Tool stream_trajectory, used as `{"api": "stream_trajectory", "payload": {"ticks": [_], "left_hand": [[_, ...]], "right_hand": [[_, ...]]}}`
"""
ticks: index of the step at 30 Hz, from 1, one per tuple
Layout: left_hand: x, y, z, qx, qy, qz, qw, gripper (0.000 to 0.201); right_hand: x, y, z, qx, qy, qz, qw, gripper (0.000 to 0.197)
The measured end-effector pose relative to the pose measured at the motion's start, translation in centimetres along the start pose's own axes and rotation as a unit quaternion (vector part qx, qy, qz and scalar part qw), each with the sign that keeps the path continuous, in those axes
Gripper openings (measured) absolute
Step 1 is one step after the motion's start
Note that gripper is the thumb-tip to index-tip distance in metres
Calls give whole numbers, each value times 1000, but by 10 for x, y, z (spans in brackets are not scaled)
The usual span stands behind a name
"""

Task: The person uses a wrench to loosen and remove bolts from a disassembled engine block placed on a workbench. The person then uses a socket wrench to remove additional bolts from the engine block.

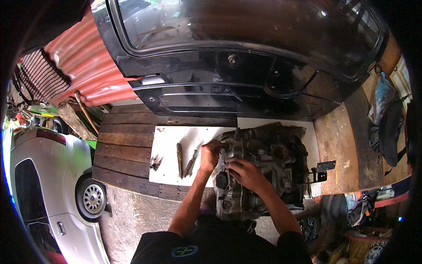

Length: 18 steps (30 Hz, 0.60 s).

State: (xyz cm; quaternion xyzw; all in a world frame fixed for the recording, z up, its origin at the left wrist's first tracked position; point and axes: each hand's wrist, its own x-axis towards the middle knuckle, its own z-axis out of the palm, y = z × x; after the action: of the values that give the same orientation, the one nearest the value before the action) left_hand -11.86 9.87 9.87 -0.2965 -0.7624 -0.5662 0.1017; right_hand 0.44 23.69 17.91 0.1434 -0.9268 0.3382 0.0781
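A dark, greasy engine [274, 160] lies on a white board [169, 137] on the wooden bench, right in front of me. My left hand [210, 155] is at its upper left edge, fingers curled in against the metal. Just to the right, my right hand [244, 171] rests over the engine's left side with its fingers bent together. What either hand grips, if anything, is hidden by the fingers. Left of my left hand lie a long, worn, brownish strip-like tool [179, 160] and a slim hand tool [190, 163]. A few small dark parts [155, 163] sit farther left.
Behind the bench stands a large black vehicle door panel [211, 66] with a window. Dark planks [123, 152] form the bench's left part. A silver car [57, 176] is parked at left. A black bracket [323, 171] sticks out right of the engine; bags [387, 127] hang at right.
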Motion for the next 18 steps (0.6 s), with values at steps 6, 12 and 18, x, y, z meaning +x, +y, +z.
{"api": "stream_trajectory", "payload": {"ticks": [6, 12, 18], "left_hand": [[1, -1, -2, -17, 3, -7, 1000, 24], [-4, -5, -1, -76, 3, -134, 988, 14], [1, 6, 8, -6, 2, -194, 981, 8]], "right_hand": [[25, 3, 1, 49, 31, -29, 998, 24], [79, 13, -9, 55, 163, 47, 984, 14], [137, 89, -5, 113, 61, 214, 968, 20]]}}
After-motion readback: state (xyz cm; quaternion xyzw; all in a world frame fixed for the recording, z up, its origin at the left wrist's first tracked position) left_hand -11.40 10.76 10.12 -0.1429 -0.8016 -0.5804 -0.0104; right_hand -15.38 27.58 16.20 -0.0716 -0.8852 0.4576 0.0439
